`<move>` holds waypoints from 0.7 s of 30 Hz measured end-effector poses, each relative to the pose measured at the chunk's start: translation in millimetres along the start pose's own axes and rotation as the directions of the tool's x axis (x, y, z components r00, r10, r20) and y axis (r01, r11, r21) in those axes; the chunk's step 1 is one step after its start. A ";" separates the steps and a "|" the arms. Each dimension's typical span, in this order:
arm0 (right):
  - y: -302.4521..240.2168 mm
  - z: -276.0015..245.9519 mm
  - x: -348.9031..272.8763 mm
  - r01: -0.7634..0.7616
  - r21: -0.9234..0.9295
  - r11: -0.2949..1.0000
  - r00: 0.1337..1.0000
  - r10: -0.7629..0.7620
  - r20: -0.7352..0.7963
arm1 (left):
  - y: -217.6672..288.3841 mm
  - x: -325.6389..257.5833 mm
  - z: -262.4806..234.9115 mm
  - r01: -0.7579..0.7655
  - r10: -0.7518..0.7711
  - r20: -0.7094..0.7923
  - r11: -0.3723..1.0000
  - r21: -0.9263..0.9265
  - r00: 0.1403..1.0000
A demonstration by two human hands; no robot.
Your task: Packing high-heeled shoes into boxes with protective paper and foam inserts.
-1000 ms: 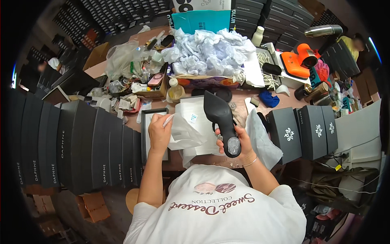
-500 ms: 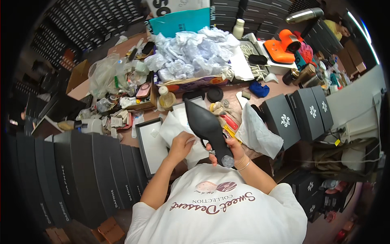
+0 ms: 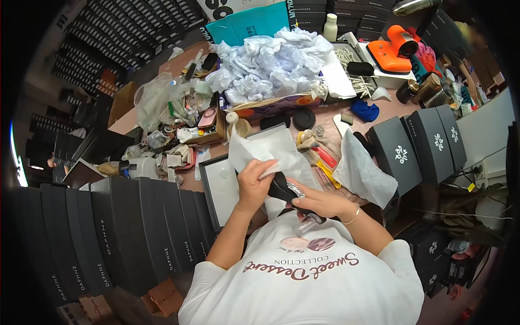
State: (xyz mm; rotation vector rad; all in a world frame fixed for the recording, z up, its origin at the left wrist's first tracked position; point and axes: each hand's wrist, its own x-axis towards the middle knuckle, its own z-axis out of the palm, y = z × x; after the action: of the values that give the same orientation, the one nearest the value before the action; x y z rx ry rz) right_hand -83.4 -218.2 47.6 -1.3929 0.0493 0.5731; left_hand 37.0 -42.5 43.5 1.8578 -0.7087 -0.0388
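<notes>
A black shoe with a glittering strap is held close in front of my chest. My right hand is closed round it, and a clear heel points toward my shirt. Fingers of my left hand pinch a white sheet of tissue paper at the shoe's toe, hiding most of its front. Behind the hands, more white paper lies on the table. To the left sits an open shallow box, white inside with a dark rim.
Brushes with red and yellow handles lie beyond my right hand, beside a loose white sheet. Dark shoe boxes stand at right and left. A carton of crumpled bluish-white paper and an orange device stand farther back.
The shoe has turned from sole-up and come lower, toward my chest. My left hand has brought the paper up over its toe. My right hand has shifted along the shoe. The view has shifted slightly.
</notes>
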 end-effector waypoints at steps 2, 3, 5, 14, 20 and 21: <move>-17.4 5.1 26.2 -0.114 -0.236 0.965 0.993 0.113 -0.017 | 18.9 -9.0 -5.7 -0.071 0.076 0.141 0.997 -0.037 0.987; -8.1 3.0 37.8 -0.085 -0.183 0.979 0.994 0.071 -0.083 | 21.0 -9.1 -8.0 -0.069 0.068 0.082 0.998 0.014 0.994; 31.9 -5.3 66.6 -0.015 -0.076 0.997 0.974 -0.003 -0.227 | 23.0 2.1 -11.6 -0.057 0.061 -0.028 0.992 0.111 0.998; 36.3 -3.8 20.8 -0.147 0.943 0.297 0.968 -0.154 0.200 | -3.9 -11.7 -4.0 0.090 -0.080 -0.191 0.995 0.043 0.978; 31.8 1.0 20.5 0.021 0.934 0.356 1.000 0.012 -0.027 | 37.1 -37.9 9.4 -0.188 0.188 0.008 0.978 0.095 0.982; 28.9 3.8 22.4 0.138 0.899 0.415 0.978 0.086 -0.190 | 46.6 -40.2 13.9 -0.332 0.329 0.046 0.937 0.106 0.943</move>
State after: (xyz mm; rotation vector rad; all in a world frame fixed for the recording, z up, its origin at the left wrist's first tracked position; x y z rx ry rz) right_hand -77.0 -204.8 13.9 -0.3267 0.4577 0.2605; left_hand -21.9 -45.2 66.0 1.8234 -1.0541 0.1980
